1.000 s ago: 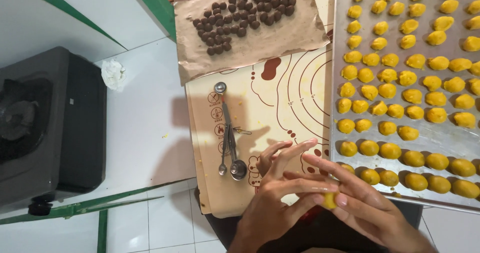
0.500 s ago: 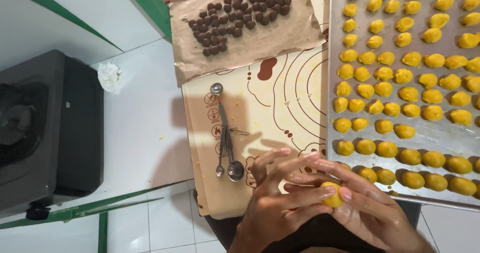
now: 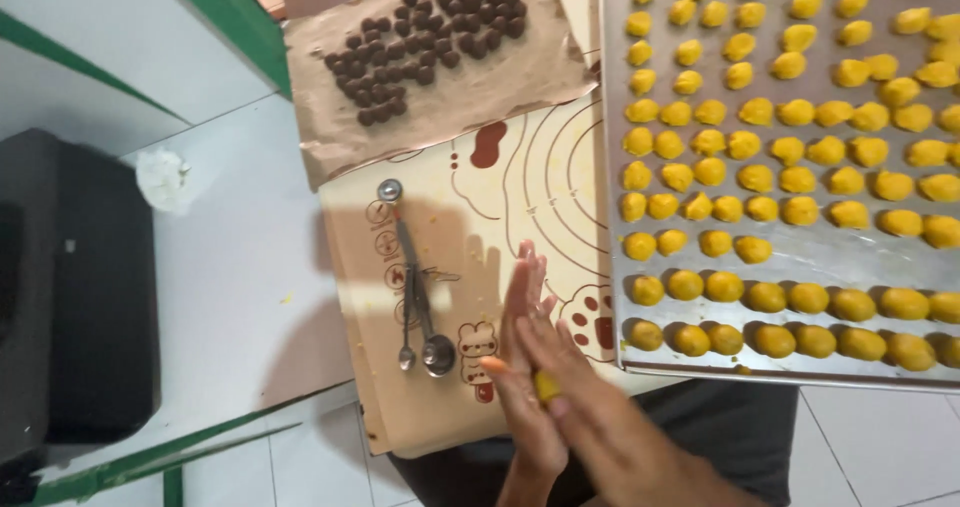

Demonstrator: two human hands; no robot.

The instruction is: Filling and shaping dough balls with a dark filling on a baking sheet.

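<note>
We roll a dough ball point(image 3: 545, 385) between our left hand point(image 3: 528, 367) and right hand point(image 3: 600, 417), palms pressed flat around it. Next it needs a free spot on the tray point(image 3: 800, 257) at two o'clock.

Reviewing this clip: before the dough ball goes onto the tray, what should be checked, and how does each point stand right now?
1. Yellow dough piece is pressed between the left hand and right hand: ok.
2. Ball fully rounded: cannot tell, the palms hide most of it.
3. Free spot on the metal tray: ok, a bare stretch lies right of the short fourth row.
4. Path to the tray edge free of tools: ok, the metal scoop lies to the left on the baking mat.
5. Dark filling balls on brown paper, away from the hands: ok.
</note>
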